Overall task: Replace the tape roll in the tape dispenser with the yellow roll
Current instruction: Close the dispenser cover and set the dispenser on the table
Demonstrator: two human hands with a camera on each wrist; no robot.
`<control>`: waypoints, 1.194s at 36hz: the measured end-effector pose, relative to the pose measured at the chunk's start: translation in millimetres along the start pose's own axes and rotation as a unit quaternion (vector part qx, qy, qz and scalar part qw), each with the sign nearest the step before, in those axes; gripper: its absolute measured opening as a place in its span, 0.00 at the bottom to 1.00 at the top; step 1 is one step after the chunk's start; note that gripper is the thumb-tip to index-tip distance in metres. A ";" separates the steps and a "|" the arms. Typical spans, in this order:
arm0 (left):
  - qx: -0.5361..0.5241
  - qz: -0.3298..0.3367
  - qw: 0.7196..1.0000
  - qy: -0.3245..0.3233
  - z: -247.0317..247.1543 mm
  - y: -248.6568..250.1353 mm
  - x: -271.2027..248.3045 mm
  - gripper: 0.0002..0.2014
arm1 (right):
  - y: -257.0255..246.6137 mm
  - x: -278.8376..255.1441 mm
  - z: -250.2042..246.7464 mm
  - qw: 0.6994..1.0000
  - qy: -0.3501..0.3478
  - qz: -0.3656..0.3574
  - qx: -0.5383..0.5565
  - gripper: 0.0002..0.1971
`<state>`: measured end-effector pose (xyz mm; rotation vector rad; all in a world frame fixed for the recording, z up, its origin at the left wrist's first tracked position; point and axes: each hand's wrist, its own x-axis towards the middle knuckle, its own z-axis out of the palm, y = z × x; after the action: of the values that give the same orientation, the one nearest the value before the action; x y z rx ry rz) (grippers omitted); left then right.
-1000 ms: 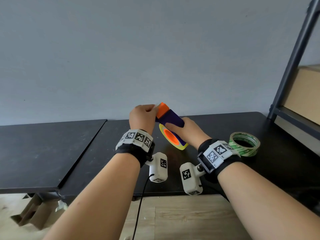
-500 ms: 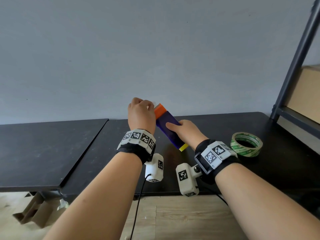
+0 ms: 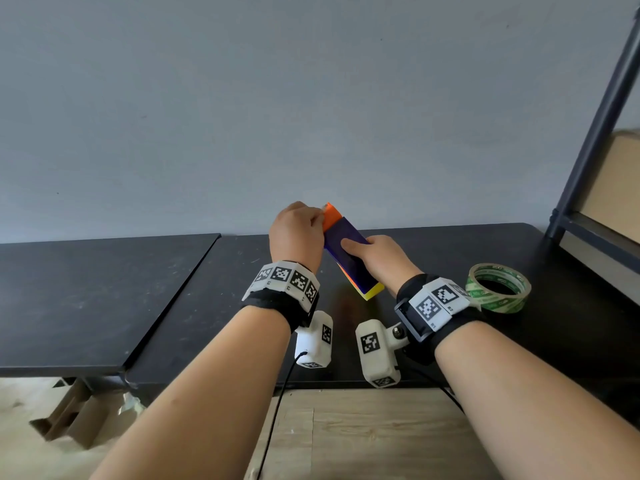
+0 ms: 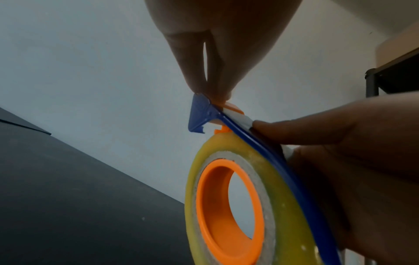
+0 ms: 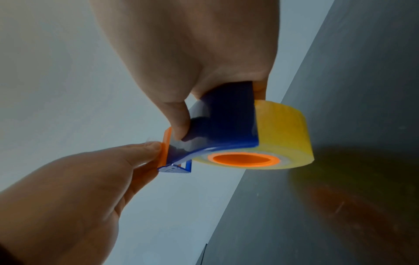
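The blue tape dispenser (image 3: pixel 348 256) with an orange cutter end is held above the black table (image 3: pixel 433 244). The yellow roll (image 5: pixel 284 133) sits on its orange hub (image 4: pixel 229 211) inside it. My right hand (image 3: pixel 375 259) grips the dispenser body (image 5: pixel 226 118), thumb on its blue top. My left hand (image 3: pixel 298 233) pinches the orange cutter end (image 5: pixel 165 148) between thumb and fingertip (image 4: pixel 211 89). A thin clear strip seems to lie at that pinch. The green-printed tape roll (image 3: pixel 498 287) lies flat on the table to the right.
A dark metal shelf post (image 3: pixel 595 126) rises at the right with a cardboard box (image 3: pixel 613 181) on the shelf. A second black tabletop (image 3: pixel 86 299) adjoins on the left. Cardboard scraps (image 3: pixel 69 417) lie on the wooden floor below.
The dispenser has turned from showing its orange hub to edge-on, blue top toward me. My left hand rose slightly at the cutter end. The green roll has not moved.
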<state>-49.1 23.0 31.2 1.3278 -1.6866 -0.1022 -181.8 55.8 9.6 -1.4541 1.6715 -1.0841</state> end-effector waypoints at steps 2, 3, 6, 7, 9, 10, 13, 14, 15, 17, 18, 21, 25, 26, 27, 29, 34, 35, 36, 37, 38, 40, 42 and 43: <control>-0.007 0.006 1.000 0.001 -0.1 -0.1 -1.6 0.12 | 1.4 0.8 0.5 1.000 0.003 0.003 0.008 0.17; -0.008 0.010 1.000 0.001 -0.2 -0.5 -2.5 0.11 | 1.9 1.0 0.7 1.000 0.003 0.004 0.010 0.17; -0.003 0.022 1.000 -0.002 1.8 -1.9 -6.4 0.12 | 3.1 0.9 0.5 1.000 0.005 0.009 0.023 0.20; -0.004 0.026 1.000 -0.004 2.9 -2.2 -8.6 0.13 | 3.3 0.5 0.1 1.000 0.007 0.012 0.028 0.24; -0.002 0.039 0.999 -0.007 4.3 -2.0 -12.7 0.14 | 3.8 1.1 -0.2 0.999 0.011 0.018 0.034 0.30; 0.004 0.046 0.999 -0.009 5.0 -1.7 -14.1 0.15 | 3.4 1.1 -0.1 0.999 0.012 0.020 0.035 0.30; 0.029 0.060 0.998 -0.017 4.6 -0.3 -14.4 0.17 | 0.0 0.1 -0.5 0.998 0.011 0.035 0.042 0.28; 0.035 0.061 0.997 -0.019 4.0 0.0 -14.0 0.17 | -1.3 -0.1 -1.0 0.998 0.012 0.044 0.047 0.26; 0.037 0.059 0.997 -0.020 3.4 0.0 -14.0 0.17 | -3.3 -0.8 -2.1 0.997 0.011 0.058 0.053 0.23; 0.036 0.047 0.998 -0.025 2.4 -1.3 -13.9 0.17 | -6.4 -2.2 -4.7 0.995 0.005 0.082 0.065 0.14; 0.034 0.042 0.998 -0.029 2.3 -2.4 -14.0 0.17 | -7.4 -2.7 -5.7 0.994 0.003 0.086 0.064 0.10; 0.039 0.036 0.997 -0.053 1.3 -3.5 -14.2 0.20 | -8.6 -3.2 -7.6 0.997 0.002 0.066 0.037 0.05; 0.035 -0.008 0.991 -0.125 1.2 -1.6 -12.0 0.22 | -8.1 -2.9 -11.1 0.999 0.004 0.043 -0.018 0.06; 0.029 -0.021 0.990 -0.138 2.9 -2.9 -11.6 0.20 | -6.9 -2.7 -12.5 0.999 0.006 0.038 -0.035 0.06; 0.024 -0.029 0.988 -0.150 5.2 -4.4 -11.4 0.19 | -6.0 -2.6 -13.9 0.998 0.007 0.032 -0.053 0.07; 0.015 -0.041 0.985 -0.170 10.7 -6.4 -12.9 0.17 | -3.2 -2.6 -16.1 0.996 0.009 0.023 -0.086 0.11; 0.027 -0.045 0.978 -0.203 20.9 -3.9 -17.5 0.17 | 3.5 -0.4 -16.5 0.990 -0.003 0.024 -0.139 0.16; 0.032 -0.049 0.978 -0.201 22.8 -5.4 -18.2 0.18 | 4.2 0.9 -15.9 0.989 -0.006 0.026 -0.146 0.18; 0.032 -0.060 0.978 -0.197 24.8 -7.3 -18.5 0.18 | 5.0 2.6 -15.3 0.988 -0.008 0.025 -0.153 0.19; 0.031 -0.071 0.977 -0.196 26.6 -9.2 -18.3 0.18 | 5.3 3.7 -14.8 0.986 -0.010 0.023 -0.164 0.19; 0.034 -0.081 0.975 -0.205 28.6 -10.6 -18.4 0.19 | 5.6 4.7 -14.1 0.984 -0.012 0.019 -0.175 0.18; 0.047 -0.101 0.965 -0.237 30.9 -11.2 -17.9 0.20 | 6.5 7.3 -12.1 0.980 -0.019 0.009 -0.199 0.14; 0.044 -0.130 0.956 -0.258 32.7 -12.8 -16.9 0.19 | 6.9 10.6 -9.5 0.974 -0.021 0.005 -0.227 0.07; 0.041 -0.141 0.952 -0.268 33.2 -13.8 -17.7 0.20 | 7.5 12.6 -8.0 0.970 -0.020 0.006 -0.243 0.06</control>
<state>-63.4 16.1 -5.5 1.7037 -1.9432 -0.6152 -194.1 45.0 6.9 -1.7437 2.0035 -0.6526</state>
